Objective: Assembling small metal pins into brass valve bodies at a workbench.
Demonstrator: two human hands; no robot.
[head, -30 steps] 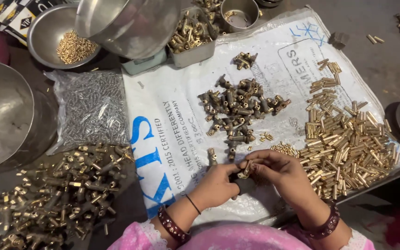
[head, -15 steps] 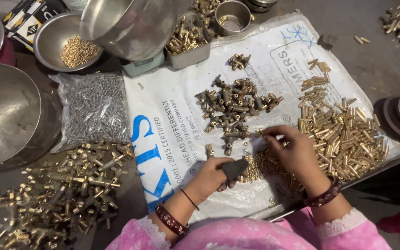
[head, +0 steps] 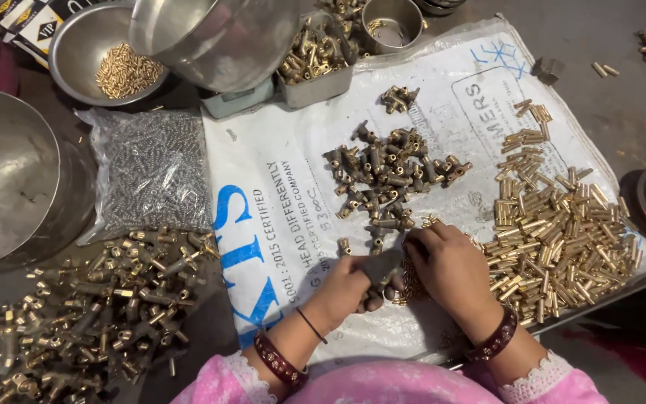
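- Down at the near edge of the white sack (head: 443,97), the left hand (head: 345,288) grips a dark metal fitting (head: 380,265), fingers clamped round it, the part poking out toward the right hand.
- The right hand (head: 454,273) lies palm down just beside it, its fingers bent over a little heap of small brass bits (head: 413,280); whether they pinch one, I cannot tell.
- Both wrists wear dark red bangles (head: 278,363), with pink sleeves (head: 226,378) below.
- Just above the hands sits a loose pile of dark fittings (head: 390,176), with a smaller cluster (head: 399,97) farther up the sack.
- To the right, a broad spread of shiny brass pins (head: 555,232) covers that end of the sack.
- Off to the left, on the bare bench (head: 629,112), a big heap of mixed brass fittings (head: 91,299) lies below a clear bag of small grey screws (head: 151,168).
- Along the far side: a steel bowl (head: 76,52) holding small brass pieces, a tilted shiny steel pot (head: 218,37), a grey tray (head: 315,90) full of fittings, and a small steel cup (head: 390,22).
- A large steel basin (head: 1,179) fills the left edge.
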